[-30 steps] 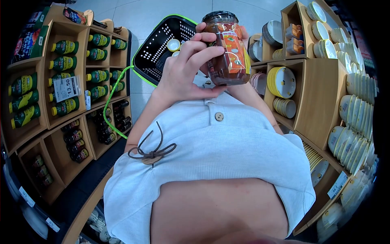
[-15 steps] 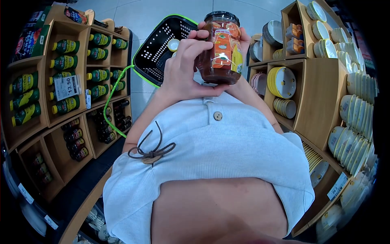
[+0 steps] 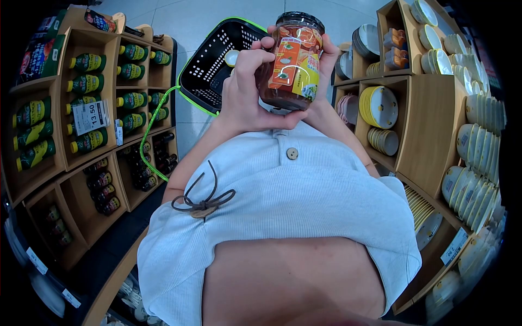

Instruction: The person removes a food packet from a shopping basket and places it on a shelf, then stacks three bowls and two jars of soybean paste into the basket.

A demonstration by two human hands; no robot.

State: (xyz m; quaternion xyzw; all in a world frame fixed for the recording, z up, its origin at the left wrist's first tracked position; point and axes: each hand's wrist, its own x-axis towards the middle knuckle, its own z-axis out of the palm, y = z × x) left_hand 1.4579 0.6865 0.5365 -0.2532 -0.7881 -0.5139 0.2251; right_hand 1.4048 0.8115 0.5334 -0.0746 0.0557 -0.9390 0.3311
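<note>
Both hands hold a glass jar [image 3: 287, 64] in front of my chest. It has a black lid, dark reddish contents and an orange, red and yellow label, and its top tilts slightly right. My left hand [image 3: 243, 84] is closed round the left side, with the thumb under the base and fingers against the glass. My right hand [image 3: 328, 57] grips the right side; most of its fingers are hidden behind the jar. Beyond my left hand sits a black shopping basket [image 3: 198, 68] with a green rim, and a round, white-topped item [image 3: 232, 58] lies inside it.
A wooden shelf unit [image 3: 111, 41] on the left carries green bottles [image 3: 88, 83] with yellow caps, dark jars and a price tag [image 3: 91, 117]. To the right, another wooden unit [image 3: 427, 130] holds yellow-rimmed plates [image 3: 379, 108] and bowls. A green cord or handle [image 3: 145, 130] runs from the basket towards my left arm.
The jar has turned in my hands, so its label has shifted leftward and more of the yellow section shows. It also leans a little more to the right. The basket looks unmoved.
</note>
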